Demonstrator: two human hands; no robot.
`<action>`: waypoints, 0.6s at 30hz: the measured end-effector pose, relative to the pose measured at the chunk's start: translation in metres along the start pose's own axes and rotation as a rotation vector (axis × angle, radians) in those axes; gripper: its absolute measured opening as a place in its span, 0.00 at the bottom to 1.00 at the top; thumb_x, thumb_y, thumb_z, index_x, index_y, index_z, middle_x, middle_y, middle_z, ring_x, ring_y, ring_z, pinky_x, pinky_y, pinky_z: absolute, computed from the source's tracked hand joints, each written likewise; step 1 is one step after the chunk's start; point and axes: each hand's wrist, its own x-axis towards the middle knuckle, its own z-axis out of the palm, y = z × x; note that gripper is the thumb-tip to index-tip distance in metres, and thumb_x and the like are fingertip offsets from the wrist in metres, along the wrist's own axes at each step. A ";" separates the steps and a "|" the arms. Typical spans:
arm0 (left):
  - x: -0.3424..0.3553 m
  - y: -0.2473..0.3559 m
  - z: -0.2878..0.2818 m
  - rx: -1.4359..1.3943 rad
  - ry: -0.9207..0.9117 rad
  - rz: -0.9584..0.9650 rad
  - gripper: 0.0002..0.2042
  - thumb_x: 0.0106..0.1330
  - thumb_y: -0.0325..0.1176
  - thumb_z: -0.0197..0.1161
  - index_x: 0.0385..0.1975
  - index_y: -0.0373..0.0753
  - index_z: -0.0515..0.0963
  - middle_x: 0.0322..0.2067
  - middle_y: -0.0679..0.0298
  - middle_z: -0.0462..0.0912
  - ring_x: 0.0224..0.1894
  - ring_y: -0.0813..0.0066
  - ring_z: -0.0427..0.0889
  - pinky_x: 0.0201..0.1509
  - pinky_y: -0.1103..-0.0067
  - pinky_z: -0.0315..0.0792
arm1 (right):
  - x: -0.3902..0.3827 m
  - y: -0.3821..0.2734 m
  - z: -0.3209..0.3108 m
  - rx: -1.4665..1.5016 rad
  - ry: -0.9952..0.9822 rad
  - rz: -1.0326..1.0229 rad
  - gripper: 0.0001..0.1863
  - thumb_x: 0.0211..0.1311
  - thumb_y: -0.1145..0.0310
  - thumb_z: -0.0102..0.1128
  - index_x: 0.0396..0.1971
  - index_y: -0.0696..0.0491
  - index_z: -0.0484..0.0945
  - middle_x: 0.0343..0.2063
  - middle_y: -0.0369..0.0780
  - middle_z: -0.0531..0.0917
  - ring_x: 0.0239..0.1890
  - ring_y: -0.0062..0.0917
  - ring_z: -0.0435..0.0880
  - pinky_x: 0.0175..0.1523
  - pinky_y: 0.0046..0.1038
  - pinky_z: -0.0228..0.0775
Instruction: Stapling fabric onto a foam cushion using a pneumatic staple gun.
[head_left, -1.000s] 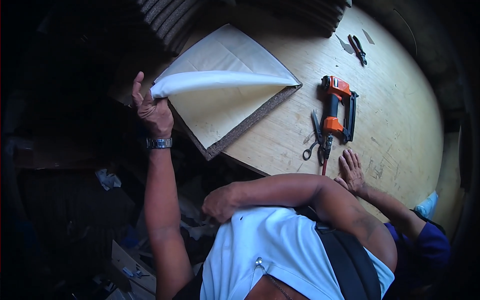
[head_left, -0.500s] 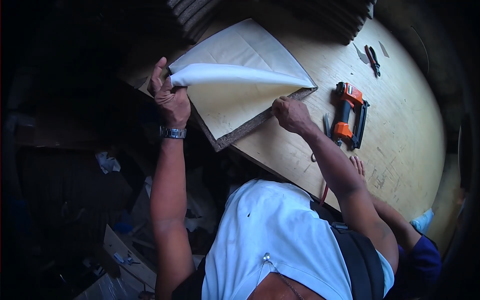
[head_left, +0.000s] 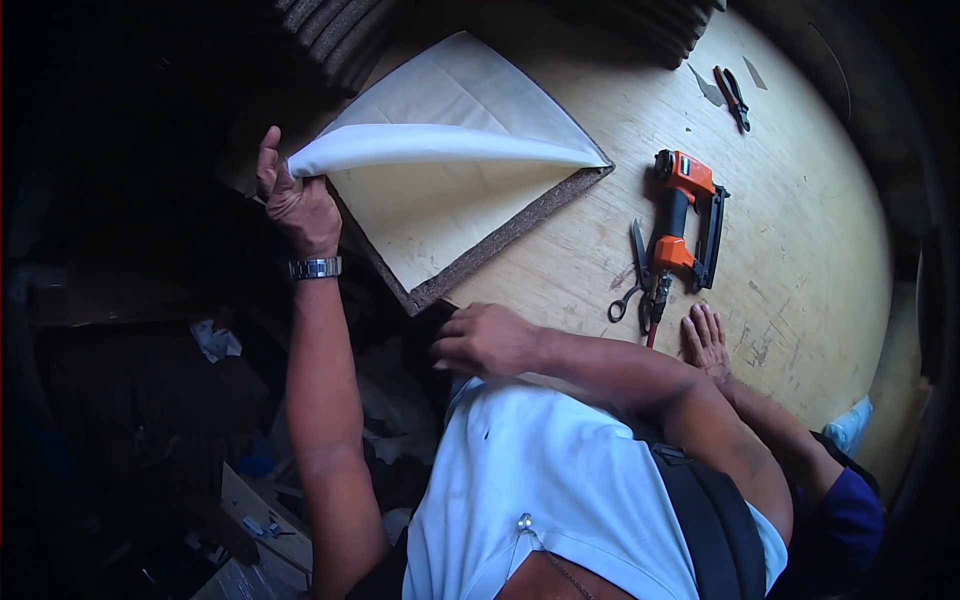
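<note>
- In the head view, the square panel (head_left: 430, 225), cream-faced with a dark speckled border (head_left: 510, 238), lies turned cornerwise on the bench (head_left: 810, 230), one corner pointing toward the person.
- The left hand (head_left: 298, 208) is at the panel's left corner, clamped on the end of a white cloth flap (head_left: 440, 147) (the exact pinch is partly hidden by the cloth).
- The flap's long fold runs from the left hand across to the panel's right corner, standing raised off the cream face.
- The right hand (head_left: 488, 338) hangs near the bench's close edge, its fingers loosely bent; nothing shows in it, but its underside is hidden, so whether the fingertips meet cannot be told.
- From the right hand, the panel lies ahead and to the left, apart from it; the near corner is the closest part, while the flap is farther off and the left hand is the one touching it.
- The orange and black air gun (head_left: 688, 178) lies right of the panel, its long side pointing away from the person, with scissors (head_left: 637, 262) just beside it; the right hand is nearer to both than the left, though a co-worker's hand (head_left: 707, 338) rests closer to the gun.
</note>
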 end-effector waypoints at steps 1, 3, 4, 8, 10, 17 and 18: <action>0.001 -0.001 0.000 0.007 0.000 -0.028 0.21 0.67 0.18 0.65 0.54 0.54 0.82 0.66 0.61 0.72 0.66 0.68 0.72 0.68 0.75 0.70 | -0.019 0.005 -0.014 -0.079 0.189 0.067 0.15 0.61 0.58 0.68 0.46 0.47 0.83 0.40 0.40 0.83 0.43 0.38 0.82 0.46 0.39 0.76; 0.004 -0.002 0.002 0.018 0.001 -0.082 0.20 0.66 0.18 0.65 0.53 0.52 0.83 0.66 0.61 0.73 0.67 0.68 0.71 0.68 0.74 0.70 | -0.047 0.020 -0.043 -0.229 0.405 0.275 0.16 0.59 0.62 0.72 0.46 0.47 0.84 0.34 0.40 0.82 0.38 0.39 0.81 0.43 0.39 0.76; 0.007 -0.002 0.003 0.016 0.004 -0.065 0.19 0.66 0.18 0.65 0.52 0.50 0.84 0.66 0.62 0.73 0.67 0.68 0.71 0.68 0.74 0.70 | -0.055 0.031 -0.054 -0.292 0.397 0.459 0.19 0.58 0.63 0.73 0.50 0.46 0.83 0.34 0.39 0.81 0.37 0.38 0.79 0.43 0.40 0.75; 0.010 0.006 0.001 0.061 -0.026 -0.055 0.13 0.64 0.18 0.66 0.44 0.43 0.86 0.66 0.63 0.74 0.66 0.66 0.71 0.67 0.73 0.70 | -0.059 0.080 -0.081 -0.501 0.437 0.440 0.35 0.55 0.63 0.74 0.65 0.39 0.74 0.38 0.39 0.80 0.43 0.36 0.79 0.47 0.39 0.74; 0.006 0.011 -0.002 0.043 -0.042 -0.087 0.12 0.62 0.18 0.66 0.41 0.43 0.87 0.65 0.63 0.74 0.67 0.66 0.70 0.67 0.72 0.69 | -0.055 0.092 -0.078 -0.576 0.383 0.401 0.23 0.58 0.66 0.69 0.55 0.42 0.80 0.37 0.37 0.81 0.43 0.34 0.79 0.49 0.37 0.73; -0.011 0.014 -0.005 0.024 0.018 -0.114 0.16 0.63 0.18 0.66 0.50 0.37 0.84 0.63 0.66 0.76 0.66 0.65 0.65 0.70 0.73 0.64 | -0.033 0.088 -0.104 -0.719 -0.073 0.247 0.08 0.61 0.63 0.61 0.37 0.47 0.84 0.38 0.36 0.82 0.46 0.29 0.81 0.48 0.35 0.72; -0.013 0.014 -0.005 0.063 0.031 -0.120 0.16 0.62 0.17 0.66 0.49 0.39 0.84 0.63 0.66 0.76 0.66 0.66 0.68 0.71 0.73 0.64 | -0.022 0.085 -0.108 -0.663 -0.143 0.251 0.07 0.62 0.63 0.61 0.36 0.48 0.84 0.38 0.37 0.83 0.45 0.30 0.82 0.48 0.36 0.72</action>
